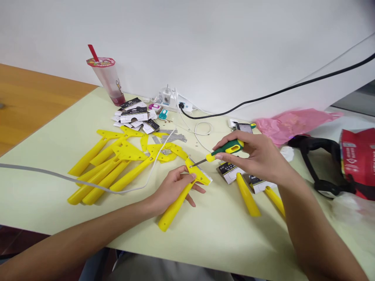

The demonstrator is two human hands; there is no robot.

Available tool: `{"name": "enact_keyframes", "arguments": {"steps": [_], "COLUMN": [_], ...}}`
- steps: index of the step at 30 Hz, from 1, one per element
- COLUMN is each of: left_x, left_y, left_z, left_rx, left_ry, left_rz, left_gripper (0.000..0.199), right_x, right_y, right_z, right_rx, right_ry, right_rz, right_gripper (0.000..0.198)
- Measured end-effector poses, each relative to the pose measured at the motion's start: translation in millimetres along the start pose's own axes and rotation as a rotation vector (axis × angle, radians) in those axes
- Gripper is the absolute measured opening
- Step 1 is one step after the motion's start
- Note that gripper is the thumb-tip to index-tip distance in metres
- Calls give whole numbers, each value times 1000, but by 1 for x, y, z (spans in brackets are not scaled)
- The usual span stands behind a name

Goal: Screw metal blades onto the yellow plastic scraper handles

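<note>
In my left hand (175, 185) is a yellow scraper (175, 207), its handle slanting toward me and a blade along its wide head. My right hand (252, 154) grips a green and yellow screwdriver (228, 150), whose tip meets a screw on the scraper's head. Left of my hands lie several yellow scraper handles (102, 175) in a loose pile. Beyond them are yellow head pieces (168, 152) and grey metal blades (175, 136). Two more scrapers with yellow handles (247, 195) lie right of my hands, their heads in black and white card sleeves (230, 171).
A pile of card sleeves (134, 115) and a drink cup (108, 78) with a red straw stand at the back left. A power strip (166, 97) sits by the wall. A grey cable (73, 181) crosses the handles. At right are a pink bag (293, 123) and a black strap (307, 156).
</note>
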State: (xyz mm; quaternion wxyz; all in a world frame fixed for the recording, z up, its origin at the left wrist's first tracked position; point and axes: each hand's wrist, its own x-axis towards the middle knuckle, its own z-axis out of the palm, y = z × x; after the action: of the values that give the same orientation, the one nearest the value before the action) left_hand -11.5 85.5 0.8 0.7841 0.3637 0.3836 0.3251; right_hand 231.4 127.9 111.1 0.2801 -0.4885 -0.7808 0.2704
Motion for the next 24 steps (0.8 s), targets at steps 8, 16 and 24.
{"name": "enact_keyframes", "arguments": {"steps": [8, 16, 24], "left_x": [-1, -3, 1], "left_y": [2, 4, -2], "left_z": [1, 3, -1], "left_rx": [5, 11, -43], "left_ry": [-3, -13, -7], "left_rz": [-5, -8, -20], "left_gripper": [31, 33, 39], "right_x": [-2, -3, -4], "right_y": [-3, -4, -5], "right_z": [-1, 0, 0], "right_rx": [-24, -26, -49], "right_ry": [2, -6, -15], "right_rz": [-25, -10, -1], "right_gripper": [34, 35, 37]}}
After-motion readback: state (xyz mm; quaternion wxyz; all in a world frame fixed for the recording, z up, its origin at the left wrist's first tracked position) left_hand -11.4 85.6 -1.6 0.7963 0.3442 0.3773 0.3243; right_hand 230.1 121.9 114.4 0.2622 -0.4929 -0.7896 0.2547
